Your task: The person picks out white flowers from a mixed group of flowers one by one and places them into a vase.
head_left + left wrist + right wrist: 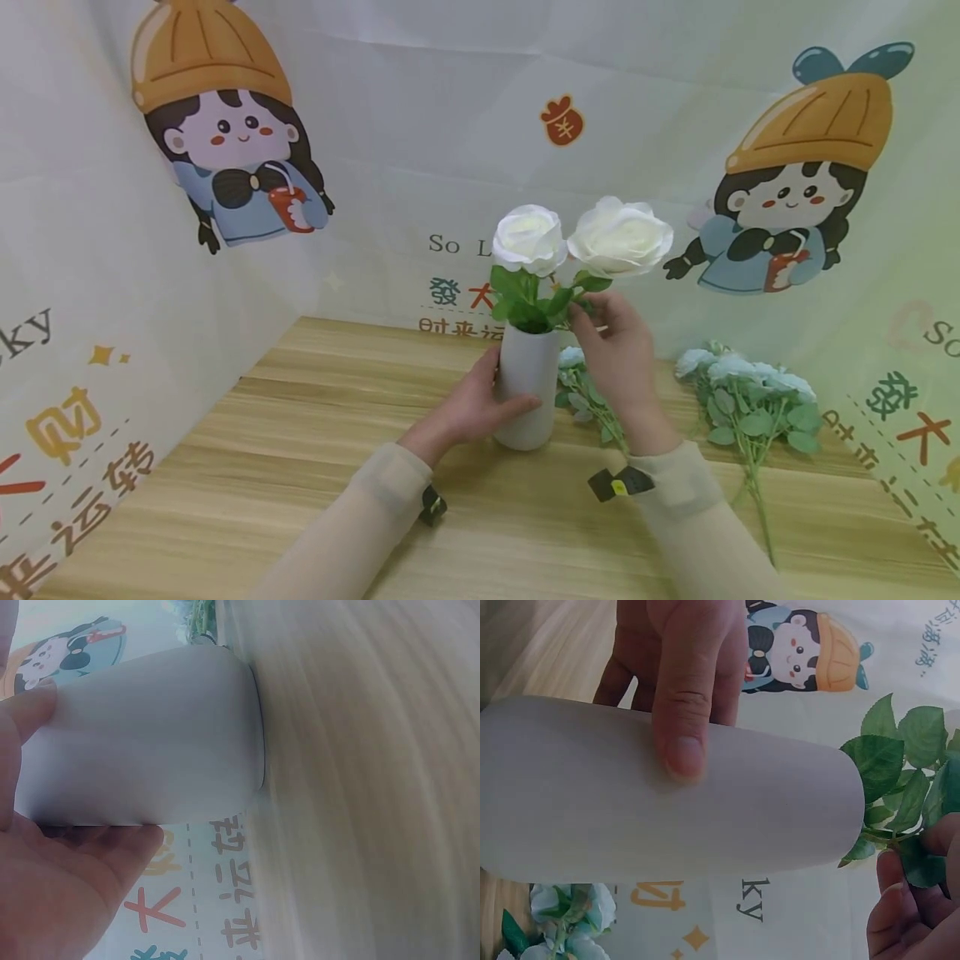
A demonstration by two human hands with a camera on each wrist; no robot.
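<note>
A tall white vase stands upright on the wooden table, with two white roses, a left rose and a fuller right rose, above its mouth. My left hand holds the vase from the left, thumb across its front and fingers behind, as the left wrist view also shows. At the rim, my right hand pinches a leafy rose stem between thumb and fingers, below the right rose. Green leaves crowd the opening. The stem ends inside the vase are hidden.
Right of the vase lies a bunch of pale blue flowers with long green stems. Another pale blue bunch lies partly behind my right hand. A printed cloth backdrop encloses the wooden table at the back and sides.
</note>
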